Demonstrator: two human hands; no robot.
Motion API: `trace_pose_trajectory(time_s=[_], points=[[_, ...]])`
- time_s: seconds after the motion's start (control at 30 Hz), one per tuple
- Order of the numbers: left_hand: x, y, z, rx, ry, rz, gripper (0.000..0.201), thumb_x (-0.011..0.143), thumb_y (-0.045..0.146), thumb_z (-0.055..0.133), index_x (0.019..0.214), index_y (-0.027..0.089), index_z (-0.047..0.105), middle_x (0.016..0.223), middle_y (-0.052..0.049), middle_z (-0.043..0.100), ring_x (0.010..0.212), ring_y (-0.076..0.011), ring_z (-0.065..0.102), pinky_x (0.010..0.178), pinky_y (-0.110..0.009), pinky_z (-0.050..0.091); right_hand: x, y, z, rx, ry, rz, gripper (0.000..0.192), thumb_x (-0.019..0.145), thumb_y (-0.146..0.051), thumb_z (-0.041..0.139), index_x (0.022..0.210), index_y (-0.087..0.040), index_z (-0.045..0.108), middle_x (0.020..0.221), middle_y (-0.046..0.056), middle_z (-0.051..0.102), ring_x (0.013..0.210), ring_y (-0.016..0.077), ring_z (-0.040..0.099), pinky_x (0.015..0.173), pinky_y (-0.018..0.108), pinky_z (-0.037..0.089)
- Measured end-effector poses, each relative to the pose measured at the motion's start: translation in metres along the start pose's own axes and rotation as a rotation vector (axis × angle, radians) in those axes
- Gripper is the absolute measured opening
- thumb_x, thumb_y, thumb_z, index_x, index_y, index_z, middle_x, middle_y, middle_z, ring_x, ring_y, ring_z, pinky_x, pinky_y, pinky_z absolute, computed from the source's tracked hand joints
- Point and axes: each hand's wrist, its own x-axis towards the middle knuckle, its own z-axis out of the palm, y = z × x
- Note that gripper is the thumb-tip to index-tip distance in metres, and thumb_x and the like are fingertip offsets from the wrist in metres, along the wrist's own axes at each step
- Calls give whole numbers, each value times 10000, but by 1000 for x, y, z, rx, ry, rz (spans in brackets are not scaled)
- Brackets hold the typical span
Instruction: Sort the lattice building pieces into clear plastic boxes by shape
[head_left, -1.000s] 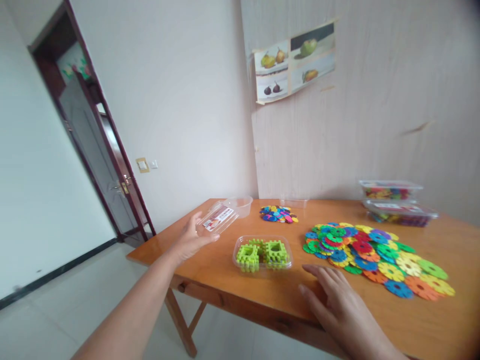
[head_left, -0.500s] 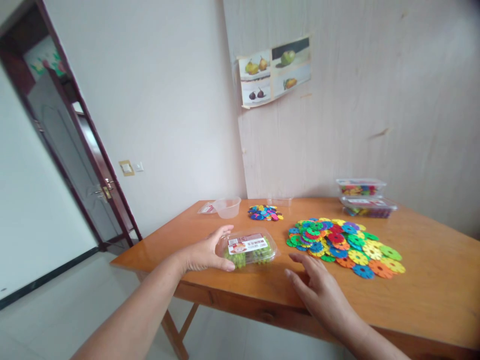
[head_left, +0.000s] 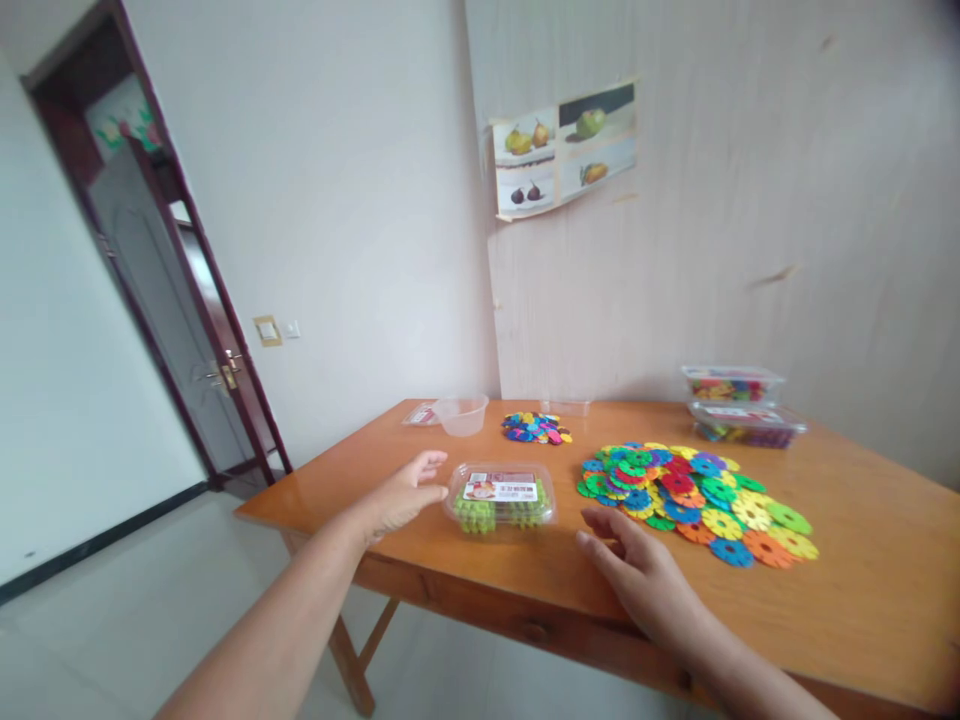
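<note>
A clear plastic box [head_left: 501, 498] with a printed label on its lid sits near the table's front edge, holding bright green pieces. Just left of it is my left hand [head_left: 409, 492], thumb and fingers apart, with a small gap to the box. My right hand [head_left: 637, 560] is to the right of the box, its fingers loosely curved and nothing in them. Beyond that hand spreads a pile of colourful notched plastic discs [head_left: 694, 500], close to its fingertips but apart from them.
Toward the back of the wooden table [head_left: 337, 470] are a translucent bowl [head_left: 461, 415], a labelled lid [head_left: 421, 414] and a heap of small coloured discs [head_left: 535, 428]. Two stacked clear boxes [head_left: 739, 405] of coloured pieces stand at the back right, by the wall.
My left hand has let go of the green-filled box and drawn back to the left. The box now sits squarer to me. My right hand stays beside it; the view has shifted slightly.
</note>
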Motion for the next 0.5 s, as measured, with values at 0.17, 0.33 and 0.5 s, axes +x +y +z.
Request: trace_pose_trajectory(time_s=[0.17,0.33,0.5], points=[[-6,-17,11,-178,202,-160,394,768,402,640,1084,171,600,1124,-123,668,1016,-228,634,838,-335,494,11,-20,2,101,-61,34,417,845,-495,600,1123,-187,648,1148,98,693,1062,239,642,921,333,495],[-14,-23,33,-373,161,-227,388,757,489,670,970,168,622,870,-54,662,674,-125,604,603,-241,446,26,-38,15,255,-112,211,366,860,-473,578,1060,-169,621,848,62,690,698,167,650,581,264,499],[-13,-20,47,-418,177,-253,375,723,488,702,900,163,638,726,4,595,531,-71,502,492,-199,347,36,-45,23,344,-137,290,255,875,-412,578,897,-162,625,742,43,652,559,110,592,438,197,394]])
